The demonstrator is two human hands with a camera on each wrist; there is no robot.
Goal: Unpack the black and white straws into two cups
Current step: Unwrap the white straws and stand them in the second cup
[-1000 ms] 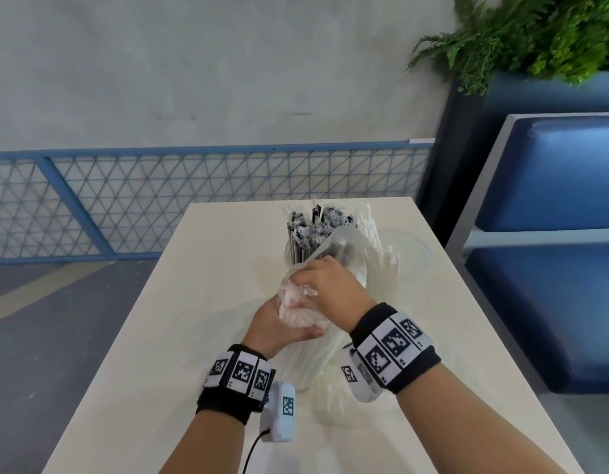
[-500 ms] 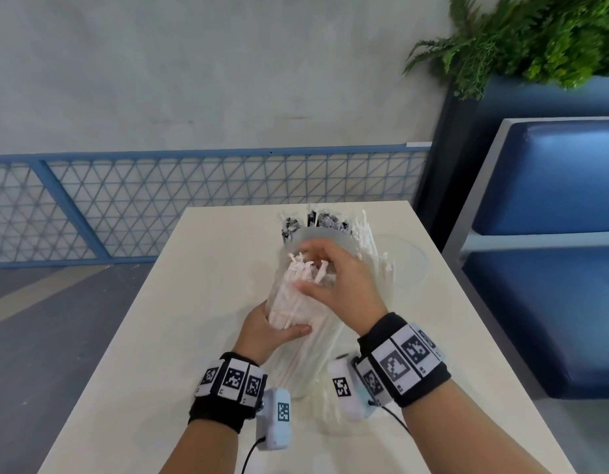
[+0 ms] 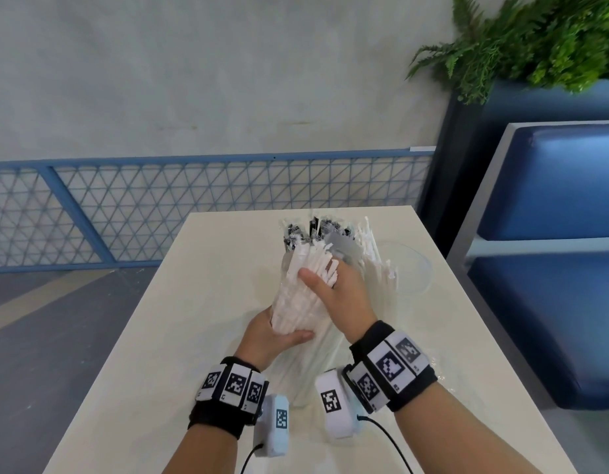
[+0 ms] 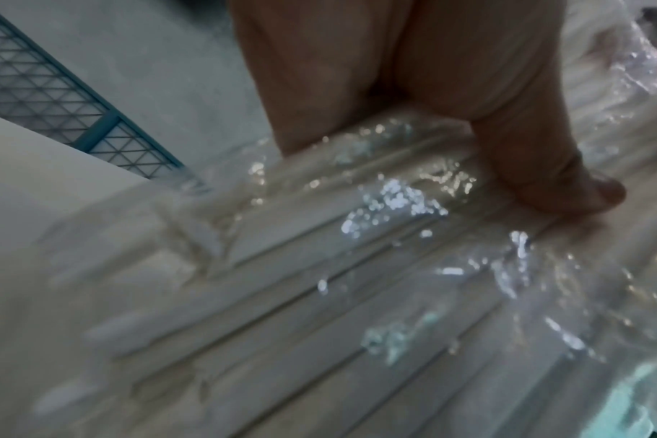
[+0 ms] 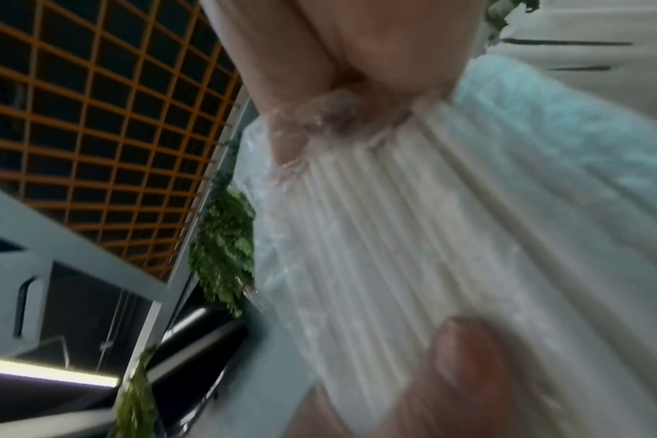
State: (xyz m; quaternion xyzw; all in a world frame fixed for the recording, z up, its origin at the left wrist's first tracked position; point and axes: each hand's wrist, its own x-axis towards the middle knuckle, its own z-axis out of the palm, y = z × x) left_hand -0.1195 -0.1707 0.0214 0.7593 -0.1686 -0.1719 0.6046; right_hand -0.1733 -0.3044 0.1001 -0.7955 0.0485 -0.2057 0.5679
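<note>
Left hand (image 3: 274, 336) grips the lower part of a bundle of white paper-wrapped straws (image 3: 301, 292) in clear plastic film, above the cream table (image 3: 132, 354). Right hand (image 3: 344, 295) clasps its upper end. Behind: black straws (image 3: 305, 232) in a cup; clear cup (image 3: 411, 268) right.

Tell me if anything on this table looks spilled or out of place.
Nothing is spilled. The bundle of white straws is still in its clear plastic bag, gripped by the left hand and right hand. An empty clear plastic cup stands beside it.
</note>
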